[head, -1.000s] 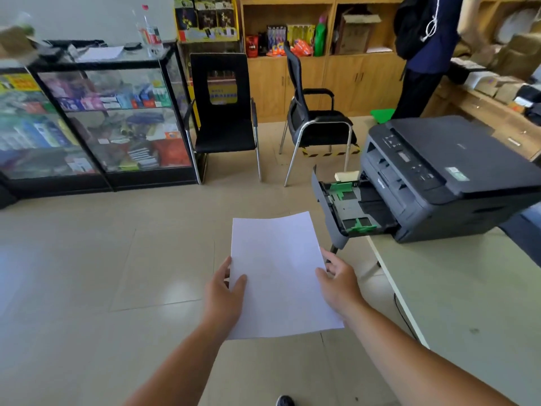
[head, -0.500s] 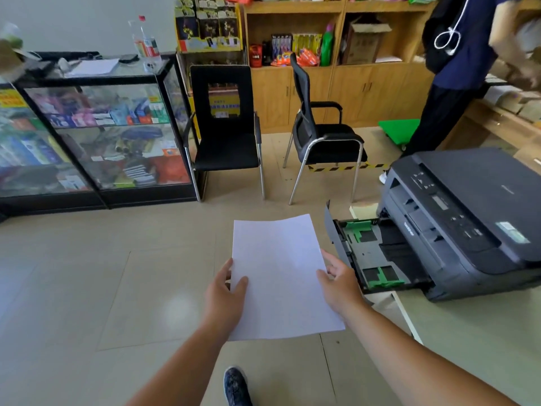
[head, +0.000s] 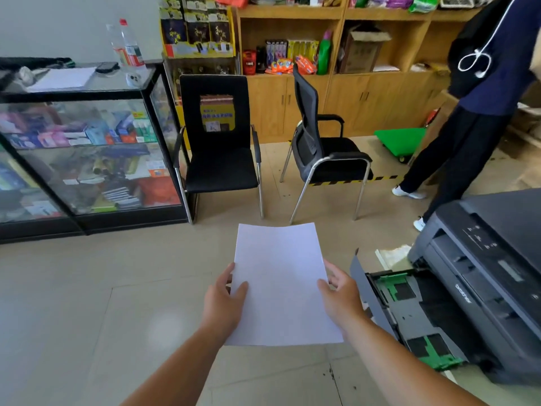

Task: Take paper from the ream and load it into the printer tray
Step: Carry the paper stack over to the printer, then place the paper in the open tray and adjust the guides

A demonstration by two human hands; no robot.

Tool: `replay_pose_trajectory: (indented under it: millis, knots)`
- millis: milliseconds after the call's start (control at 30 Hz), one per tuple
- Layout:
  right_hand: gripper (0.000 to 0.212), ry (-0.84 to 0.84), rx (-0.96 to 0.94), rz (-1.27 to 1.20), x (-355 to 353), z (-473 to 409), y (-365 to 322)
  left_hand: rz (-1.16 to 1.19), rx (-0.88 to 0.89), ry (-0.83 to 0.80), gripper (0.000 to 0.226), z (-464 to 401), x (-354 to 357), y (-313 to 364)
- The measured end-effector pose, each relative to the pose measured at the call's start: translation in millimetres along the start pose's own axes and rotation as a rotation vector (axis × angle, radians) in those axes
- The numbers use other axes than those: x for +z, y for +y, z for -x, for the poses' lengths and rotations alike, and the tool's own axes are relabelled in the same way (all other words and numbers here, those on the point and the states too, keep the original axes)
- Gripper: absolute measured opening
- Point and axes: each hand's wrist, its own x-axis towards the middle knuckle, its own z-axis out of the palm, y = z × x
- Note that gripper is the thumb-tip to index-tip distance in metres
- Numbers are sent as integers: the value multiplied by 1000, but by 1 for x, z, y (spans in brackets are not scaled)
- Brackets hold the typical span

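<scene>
I hold white paper (head: 281, 282) flat in front of me over the floor. My left hand (head: 224, 300) grips its left edge with the thumb on top. My right hand (head: 341, 294) grips its right edge. To the right sits a dark grey printer (head: 494, 259). Its paper tray (head: 409, 315) is pulled out toward me, with green guides inside and no paper in it. The paper's right edge lies just left of the tray's front wall. No ream is in view.
Two black chairs (head: 219, 148) (head: 325, 153) stand ahead on the tiled floor. A glass display case (head: 82, 148) fills the left. Wooden shelves (head: 336, 68) line the back wall. A person in dark clothes (head: 474, 112) stands at the right, behind the printer.
The printer and its tray have shifted down and to the right in view, and the chairs look closer. Both hands keep the same grip on the paper.
</scene>
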Motion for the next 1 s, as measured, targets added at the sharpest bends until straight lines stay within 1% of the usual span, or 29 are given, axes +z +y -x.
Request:
replay_pose_trajectory:
  millis: [167,267,333,533,633,667,733,833,1000]
  knots:
    - [54,26,29,-38,5,-46,-14,-58,37,-46,56,-59,9,19]
    - [56,52,27,-76,-6,-72,-22,-102,100,-73,56,-86,24,37]
    - [55,100,30,-109,-15,-89,-22,-135,140,-115,54,-105,37,50]
    - [56,293,85,-226,-49,-111,-15,-177,215,-299,53,-149,91,88]
    - [68,390,117,-251,-67,-108,-8,-215,272,-418,52,-162,124,101]
    - [69,430,129,-246,-73,-107,-3,-240,288,-459,52,-165,135,105]
    - [64,517,155,-238,-81,-99,4,-284,319,-542,52,-172,156,110]
    - [54,688,266,-279,-86,-78,8,-325,387,-687,53,-179,185,115]
    - [57,920,381,-364,-75,-35,13,-373,486,-921,53,-171,223,122]
